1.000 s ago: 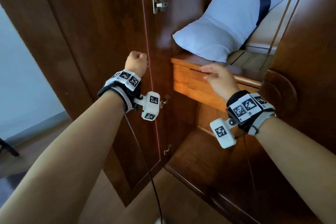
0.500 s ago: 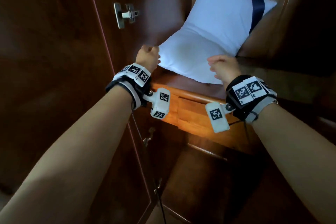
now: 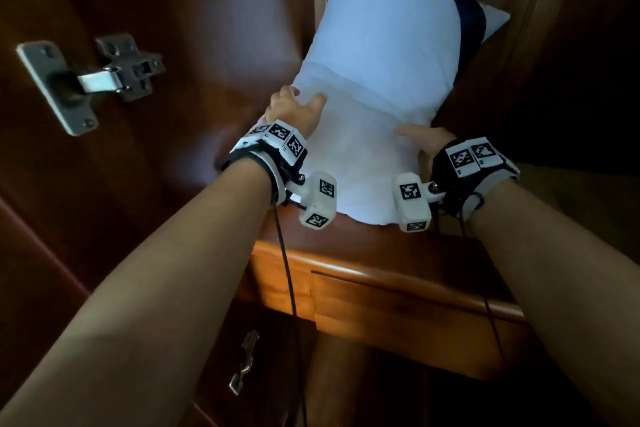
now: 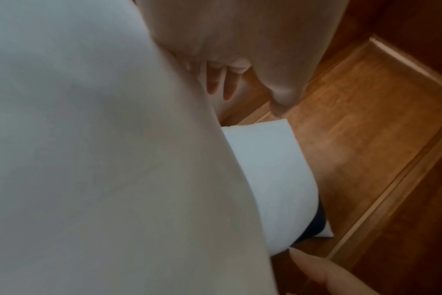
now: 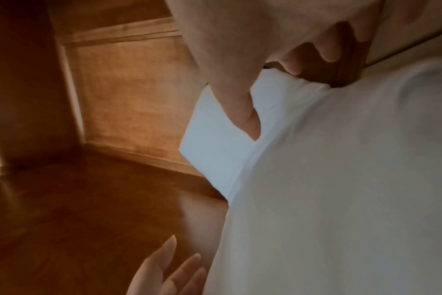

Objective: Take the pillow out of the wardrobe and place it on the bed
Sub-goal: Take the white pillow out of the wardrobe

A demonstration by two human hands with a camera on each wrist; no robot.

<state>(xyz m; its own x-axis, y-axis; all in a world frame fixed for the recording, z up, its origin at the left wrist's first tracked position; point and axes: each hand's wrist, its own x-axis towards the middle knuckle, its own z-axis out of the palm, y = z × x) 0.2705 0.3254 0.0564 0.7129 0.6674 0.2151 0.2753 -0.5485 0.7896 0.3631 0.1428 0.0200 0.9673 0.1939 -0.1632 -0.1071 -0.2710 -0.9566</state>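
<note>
While the pillow (image 3: 377,55) leans upright on the wardrobe shelf (image 3: 346,260), its long axis runs away from the person. Left hand (image 3: 294,111) and right hand (image 3: 420,140) grip its near end from opposite sides.

The white pillow (image 3: 377,87) fills the wardrobe opening between the open door (image 3: 156,114) on the left and the dark side panel (image 3: 571,62) on the right, leaving narrow gaps beside it above the wooden shelf (image 3: 363,253).

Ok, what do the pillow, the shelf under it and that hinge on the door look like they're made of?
Pillow: soft white woven fabric over a stuffed filling, matte; it creases and dents where the left hand presses it. A dark band crosses its far end.
Shelf: wood, it seems, with visible grain and a glossy varnish that catches light.
Hinge: grey metal, dull sheen, screw heads visible.
</note>
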